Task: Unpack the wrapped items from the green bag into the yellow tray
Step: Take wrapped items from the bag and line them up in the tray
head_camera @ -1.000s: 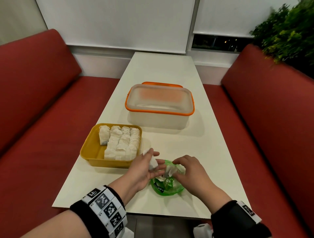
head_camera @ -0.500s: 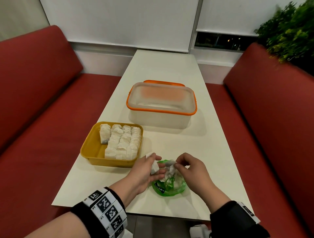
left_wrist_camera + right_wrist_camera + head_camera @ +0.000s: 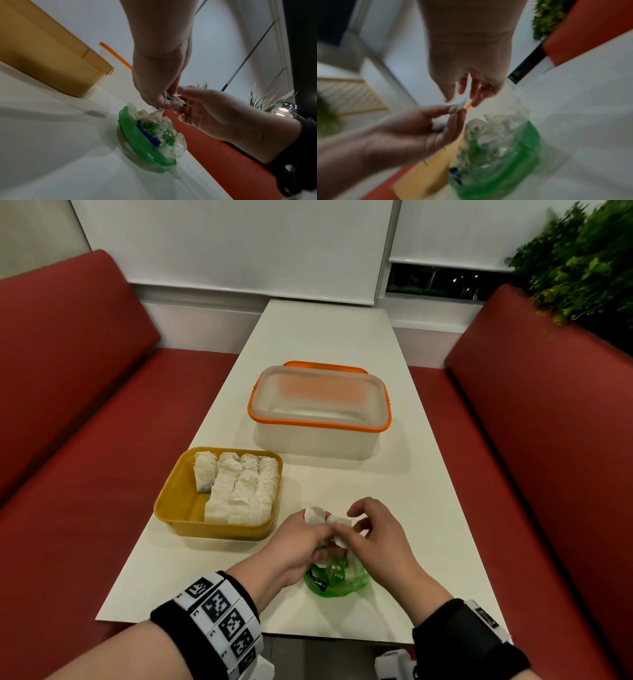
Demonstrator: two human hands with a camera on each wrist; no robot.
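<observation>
Grip: left hand [image 3: 301, 539] and right hand [image 3: 373, 534] both pinch white wrapped items [image 3: 323, 520], fingers curled, held just above the green bag [image 3: 337, 580].
Bag: lies crumpled on the table [image 3: 342, 484] near its front edge; white wrappings show inside.
Tray: yellow tray [image 3: 178, 508], left of the hands, holds rows of wrapped packets [image 3: 239, 491]; left strip bare.
Progress: judged well advanced; a few items remain.
Beyond: orange-rimmed container [image 3: 318, 409].

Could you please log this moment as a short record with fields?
left hand: holds white wrapped items above the bag
right hand: pinches one wrapped item beside the left hand
green bag: on the table, crumpled, open
yellow tray: rows of wrapped packets, left part bare
lidded container: behind the tray, orange rim
</observation>
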